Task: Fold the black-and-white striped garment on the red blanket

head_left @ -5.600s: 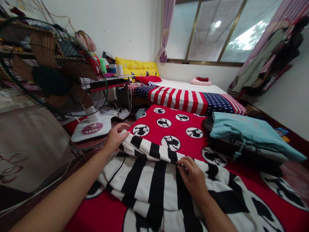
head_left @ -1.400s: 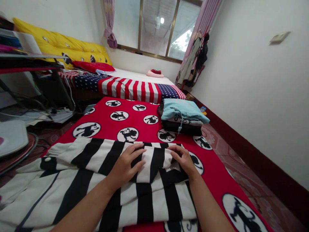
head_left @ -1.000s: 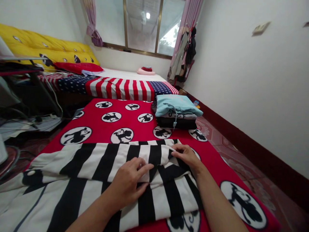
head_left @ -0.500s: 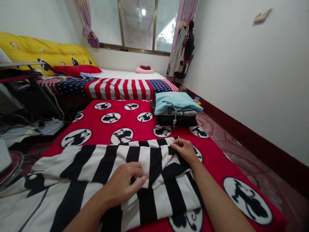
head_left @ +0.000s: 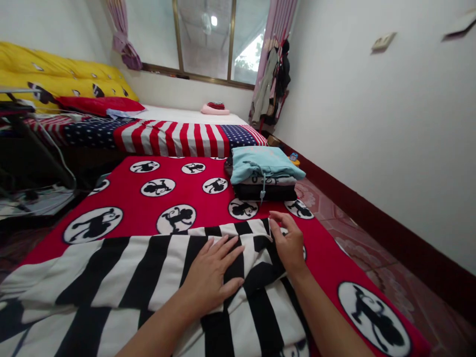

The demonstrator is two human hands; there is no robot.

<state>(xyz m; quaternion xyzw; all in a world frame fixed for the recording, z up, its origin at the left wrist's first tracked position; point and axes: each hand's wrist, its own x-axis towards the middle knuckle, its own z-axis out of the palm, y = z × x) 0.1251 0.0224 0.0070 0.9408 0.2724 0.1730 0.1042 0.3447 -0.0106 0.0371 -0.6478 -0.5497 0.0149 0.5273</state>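
A black-and-white striped shirt [head_left: 148,267] lies partly folded across the front of the red blanket, with creases near its right end. My left hand [head_left: 212,270] rests palm down on the stripes, fingers stretched out and a little apart. At the shirt's far right corner, my right hand [head_left: 288,243] pinches the edge of the cloth between thumb and fingers. The shirt's left part runs out of view at the lower left.
Beyond the shirt, a stack of folded clothes topped by a light blue one [head_left: 264,161] sits on the red blanket [head_left: 122,186]. A bed with a flag-patterned cover [head_left: 171,139] stands behind. The white wall [head_left: 372,124] bounds the right side.
My left hand has gone from half-curled above the cloth to flat on it, further forward. My right hand still holds the far corner. The view has turned slightly right.
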